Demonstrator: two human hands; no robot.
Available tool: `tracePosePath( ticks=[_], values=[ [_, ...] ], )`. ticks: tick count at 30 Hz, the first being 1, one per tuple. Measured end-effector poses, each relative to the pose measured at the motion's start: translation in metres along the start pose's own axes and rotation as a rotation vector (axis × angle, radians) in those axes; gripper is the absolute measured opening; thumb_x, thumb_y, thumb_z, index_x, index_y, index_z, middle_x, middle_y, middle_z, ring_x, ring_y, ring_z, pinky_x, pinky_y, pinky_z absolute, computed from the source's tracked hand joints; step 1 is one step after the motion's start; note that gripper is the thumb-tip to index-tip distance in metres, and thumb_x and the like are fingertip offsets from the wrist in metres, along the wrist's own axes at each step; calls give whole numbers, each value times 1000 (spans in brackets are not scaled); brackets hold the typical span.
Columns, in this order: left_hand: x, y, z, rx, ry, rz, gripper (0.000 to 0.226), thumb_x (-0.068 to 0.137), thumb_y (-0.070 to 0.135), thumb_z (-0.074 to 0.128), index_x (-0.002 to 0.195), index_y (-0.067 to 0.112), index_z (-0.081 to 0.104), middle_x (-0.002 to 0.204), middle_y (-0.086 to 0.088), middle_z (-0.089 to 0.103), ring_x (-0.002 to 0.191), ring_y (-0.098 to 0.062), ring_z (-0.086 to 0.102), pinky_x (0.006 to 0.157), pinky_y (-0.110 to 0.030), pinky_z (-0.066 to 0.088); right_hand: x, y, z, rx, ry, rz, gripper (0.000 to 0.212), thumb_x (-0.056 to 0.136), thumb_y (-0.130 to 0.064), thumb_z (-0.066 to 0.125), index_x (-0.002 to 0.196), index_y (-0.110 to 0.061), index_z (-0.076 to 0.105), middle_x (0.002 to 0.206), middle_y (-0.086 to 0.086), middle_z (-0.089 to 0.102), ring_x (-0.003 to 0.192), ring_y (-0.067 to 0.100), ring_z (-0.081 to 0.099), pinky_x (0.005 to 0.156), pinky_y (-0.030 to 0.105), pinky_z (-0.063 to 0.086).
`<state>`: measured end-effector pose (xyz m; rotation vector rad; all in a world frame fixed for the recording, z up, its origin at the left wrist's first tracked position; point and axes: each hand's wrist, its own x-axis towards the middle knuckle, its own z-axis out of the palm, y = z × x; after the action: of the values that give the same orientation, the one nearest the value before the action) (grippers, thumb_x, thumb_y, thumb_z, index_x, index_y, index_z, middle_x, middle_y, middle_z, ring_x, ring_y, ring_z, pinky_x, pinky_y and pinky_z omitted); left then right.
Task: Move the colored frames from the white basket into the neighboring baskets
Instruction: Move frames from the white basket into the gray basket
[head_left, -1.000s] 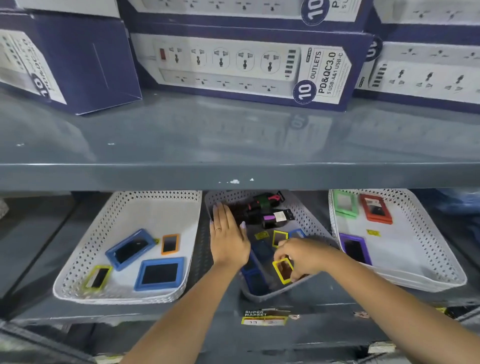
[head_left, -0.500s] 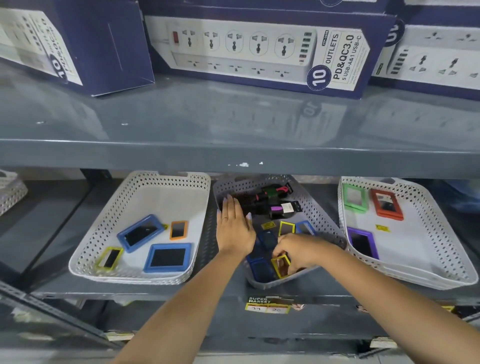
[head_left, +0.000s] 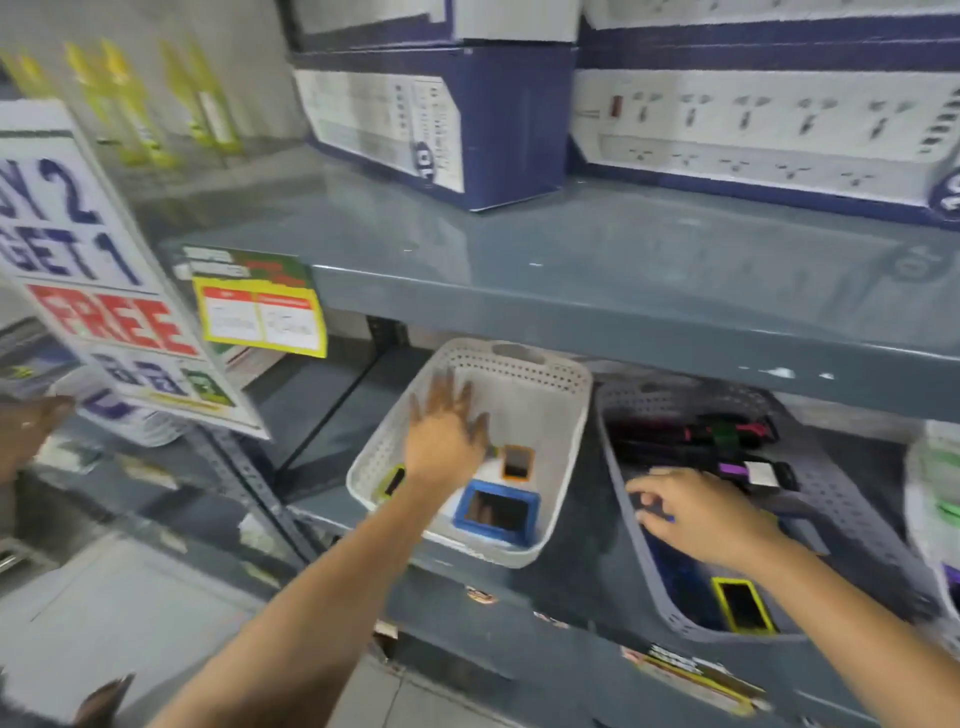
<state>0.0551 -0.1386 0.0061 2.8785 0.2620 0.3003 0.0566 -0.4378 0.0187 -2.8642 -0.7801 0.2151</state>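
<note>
My left hand (head_left: 447, 441) hovers with spread fingers over the left white basket (head_left: 374, 467) and holds nothing. In that basket lie a blue frame (head_left: 496, 512), an orange frame (head_left: 517, 461) and a yellow-green frame (head_left: 393, 480). My right hand (head_left: 701, 514) reaches into the grey-looking middle basket (head_left: 639, 561), fingers apart, fingertips on dark blue frames that it partly hides. A yellow frame (head_left: 740, 603) lies loose at that basket's front, under my forearm. Only the edge of the right white basket (head_left: 930, 467) shows.
Dark gadgets (head_left: 727, 431) fill the back of the middle basket. The upper shelf (head_left: 571, 306) overhangs the baskets and carries power-strip boxes (head_left: 467, 119). A promo sign (head_left: 104, 270) juts out at the left, and another person's hand (head_left: 31, 426) shows beside it.
The view has swung left. My left hand moved from the middle basket's edge to above the left basket. My right hand let go of the yellow frame and shifted further back.
</note>
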Motion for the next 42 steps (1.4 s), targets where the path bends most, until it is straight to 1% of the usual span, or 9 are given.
tracePosePath(
  ticks=[3, 9, 13, 17, 22, 29, 33, 37, 42],
  values=[
    [4, -80, -16, 97, -21, -176, 60, 97, 43, 27, 149, 13, 19, 161, -10, 6, 148, -24, 2, 118, -47, 13, 39, -47, -2, -13, 71, -74, 25, 87, -36, 57, 109, -30, 65, 98, -7, 65, 95, 24, 65, 74, 37, 53],
    [-11, -136, -5, 3, -146, -245, 89, 76, 69, -4, 150, 22, 11, 161, -8, -4, 147, -23, -13, 119, -47, -3, 104, -165, 22, 117, 84, -208, 28, 85, -32, 55, 107, -18, 66, 115, 5, 62, 106, 30, 60, 83, 40, 52],
    [-12, -137, -3, -49, -175, -261, 66, 91, 62, 15, 149, 31, 14, 160, -6, -10, 146, -25, -19, 119, -50, -7, 129, -222, 52, -4, -21, -327, 38, 88, -36, 56, 114, -9, 63, 124, 12, 57, 121, 31, 47, 92, 42, 46],
    [-11, -139, -2, -30, -191, -238, 73, 83, 64, 10, 148, 30, 20, 160, -7, -12, 145, -26, -19, 119, -52, -5, 147, -245, 74, -81, -120, -292, 39, 90, -35, 57, 117, -8, 62, 129, 14, 53, 126, 33, 40, 96, 45, 39],
    [-7, -143, -1, -31, -229, -231, 64, 93, 58, 15, 149, 28, 15, 160, -5, -12, 145, -22, -21, 119, -46, -9, 151, -251, 75, -16, -95, -213, 31, 89, -19, 57, 117, -8, 64, 126, 17, 55, 121, 36, 48, 97, 42, 41],
    [-5, -142, 1, 73, -228, -176, 69, 93, 56, 5, 150, 18, 3, 161, -5, -10, 147, -19, -14, 120, -47, -5, 149, -241, 74, 202, -6, -196, 25, 82, -18, 64, 106, -13, 63, 108, 14, 65, 102, 36, 60, 80, 40, 52],
    [4, -137, -7, 161, -249, -73, 92, 71, 63, -15, 149, 14, -5, 160, -7, -8, 148, -20, -8, 120, -45, 0, 132, -208, 67, 508, 78, -104, 44, 71, -20, 72, 113, -21, 61, 84, 0, 71, 83, 24, 65, 75, 40, 54],
    [21, -96, -6, 154, -23, 20, 70, 95, 51, 14, 149, 7, 9, 160, -12, 3, 148, -25, 4, 118, -49, 15, 88, -138, 35, 736, 219, -57, 45, 69, -18, 76, 110, -24, 60, 75, -2, 70, 77, 12, 63, 82, 20, 47],
    [19, 24, 23, 36, -75, 103, 66, 94, 36, 21, 149, 8, -2, 159, -10, -15, 146, -23, -17, 118, -49, -6, 19, -8, 2, 618, 267, 88, 75, 61, -18, 86, 128, -31, 55, 109, -9, 69, 89, -3, 61, 82, 15, 42]
  ],
)
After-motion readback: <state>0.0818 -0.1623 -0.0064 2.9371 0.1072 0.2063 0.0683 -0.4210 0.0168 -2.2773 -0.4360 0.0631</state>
